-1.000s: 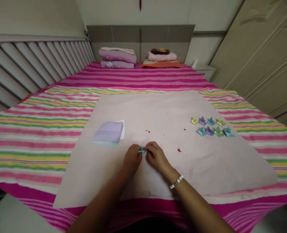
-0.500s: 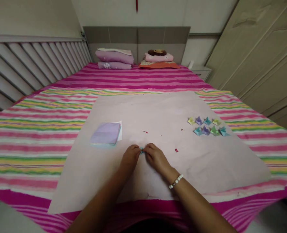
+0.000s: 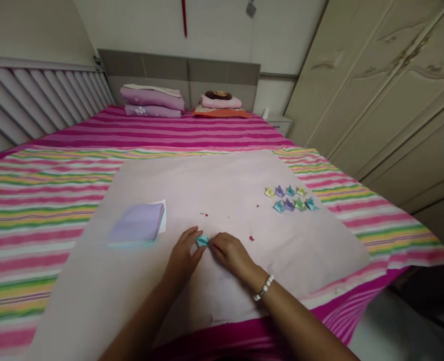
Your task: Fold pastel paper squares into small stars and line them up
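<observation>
A small light-blue folded paper piece is between my two hands, just above or on the pale sheet. My right hand pinches its right end with closed fingertips; a white beaded bracelet is on that wrist. My left hand is at the paper's left side, thumb and fingers apart around its edge. Whether a left fingertip touches the paper is hard to tell. To the right, several folded paper figures in yellow, purple, blue and green stand in two rows.
A stack of square paper, purple on top, lies at left on the pale sheet. A small red-tipped item and a red scrap lie near my hands. Behind are folded bedding and a headboard.
The view has turned to the right, so things appear further left. My left fingers have spread from their pinch, and more of the blue paper shows. My right hand still pinches it.
</observation>
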`<move>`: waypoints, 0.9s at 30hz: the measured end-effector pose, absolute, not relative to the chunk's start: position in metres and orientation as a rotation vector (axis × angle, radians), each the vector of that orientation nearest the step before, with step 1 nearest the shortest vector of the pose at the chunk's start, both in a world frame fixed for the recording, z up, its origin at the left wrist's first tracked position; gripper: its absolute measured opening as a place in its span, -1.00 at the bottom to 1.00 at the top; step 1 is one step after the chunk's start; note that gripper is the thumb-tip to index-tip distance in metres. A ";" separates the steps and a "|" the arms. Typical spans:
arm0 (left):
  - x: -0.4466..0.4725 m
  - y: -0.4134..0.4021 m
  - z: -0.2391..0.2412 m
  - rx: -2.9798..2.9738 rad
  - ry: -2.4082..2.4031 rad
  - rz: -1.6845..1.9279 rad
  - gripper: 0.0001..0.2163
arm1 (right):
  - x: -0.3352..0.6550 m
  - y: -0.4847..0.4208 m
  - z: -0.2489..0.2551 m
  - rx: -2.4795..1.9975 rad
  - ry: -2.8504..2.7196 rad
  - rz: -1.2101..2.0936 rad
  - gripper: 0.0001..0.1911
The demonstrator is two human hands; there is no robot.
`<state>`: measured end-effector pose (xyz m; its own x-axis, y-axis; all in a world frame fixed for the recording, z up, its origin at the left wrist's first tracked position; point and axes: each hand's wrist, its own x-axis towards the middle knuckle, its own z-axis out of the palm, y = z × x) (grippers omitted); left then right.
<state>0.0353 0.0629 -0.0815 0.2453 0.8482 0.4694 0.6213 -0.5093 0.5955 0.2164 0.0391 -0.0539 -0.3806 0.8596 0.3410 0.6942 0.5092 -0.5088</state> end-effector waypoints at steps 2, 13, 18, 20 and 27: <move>0.035 0.060 -0.077 2.194 1.387 1.156 -0.70 | 0.229 0.039 -0.050 -1.289 -1.998 0.424 -0.82; 0.015 0.048 -0.092 1.887 1.473 1.025 -0.74 | 0.354 0.077 -0.050 -1.826 -1.319 0.122 -0.74; 0.015 0.046 -0.097 1.885 1.460 1.027 -0.75 | 0.368 0.085 -0.056 -1.921 -1.282 0.090 -0.74; 0.015 0.046 -0.097 1.901 1.452 1.031 -0.75 | 0.368 0.087 -0.057 -1.940 -1.286 0.083 -0.74; 0.011 0.047 -0.103 1.973 1.426 1.002 -0.79 | 0.368 0.094 -0.063 -1.978 -1.283 0.076 -0.74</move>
<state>0.0112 0.0468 -0.1028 0.1786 0.9460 0.2705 0.5749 -0.3234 0.7516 0.3683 0.0935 -0.0629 0.4930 0.8020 0.3371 0.7566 -0.2039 -0.6213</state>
